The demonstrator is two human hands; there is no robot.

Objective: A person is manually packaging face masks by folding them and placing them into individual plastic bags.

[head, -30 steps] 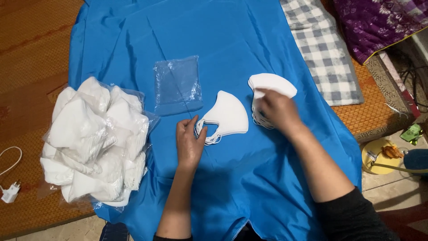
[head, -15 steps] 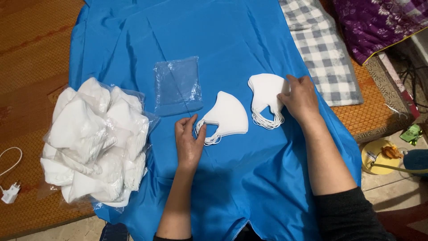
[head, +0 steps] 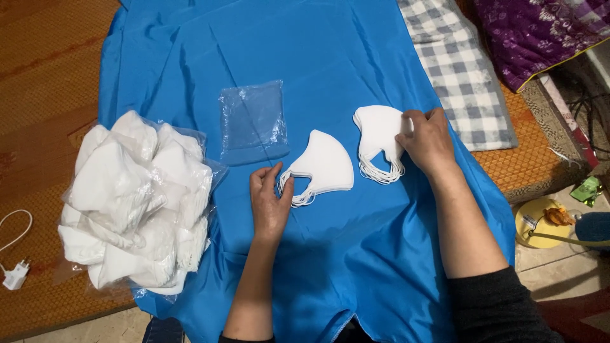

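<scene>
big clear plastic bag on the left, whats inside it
The big clear plastic bag holds a heap of white fabric face masks. Those deeper in the heap are covered, so their number cannot be told.

Bare blue cloth (head: 356, 254) between mask stacks (head: 327, 165)

We work on a blue cloth (head: 356, 267) spread over a woven mat (head: 44, 89) on the floor. Directly on the cloth lie a clear plastic bag (head: 252, 121), flat and empty, a stack of white masks (head: 327, 164) just right of it, and a second stack of masks (head: 378, 130) further right. At the cloth's left edge sits a big plastic bag of white masks (head: 130, 200), partly over the mat. A white charger (head: 14, 276) lies on the mat at far left. A checked cloth (head: 457, 76) lies along the blue cloth's upper right edge.
</scene>
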